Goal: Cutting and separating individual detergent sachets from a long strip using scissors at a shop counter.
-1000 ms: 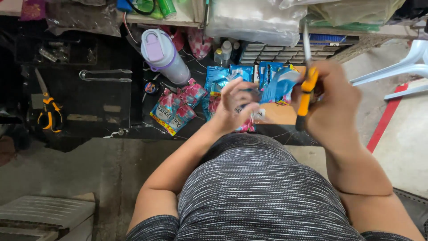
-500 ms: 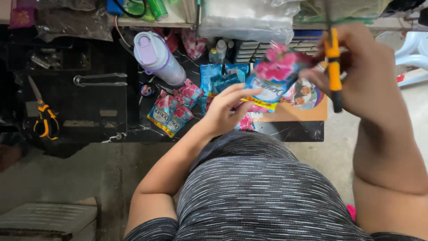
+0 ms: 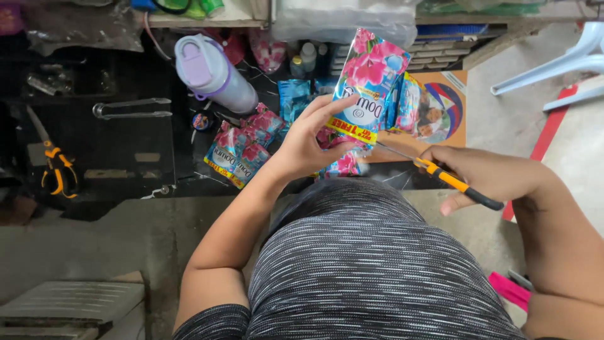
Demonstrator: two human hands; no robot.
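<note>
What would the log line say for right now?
left hand: holds pink-and-blue sachets | right hand: grips orange-handled scissors | more sachets: on dark table

Both hands raised, fingers curled

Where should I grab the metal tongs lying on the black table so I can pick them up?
Grab the metal tongs around the middle of their two long arms, coming straight down from above. They lie flat on the black table, with bare table around them, so a pinch across both thin arms probably works best. The looped end on the left looks harder to pinch.
</note>
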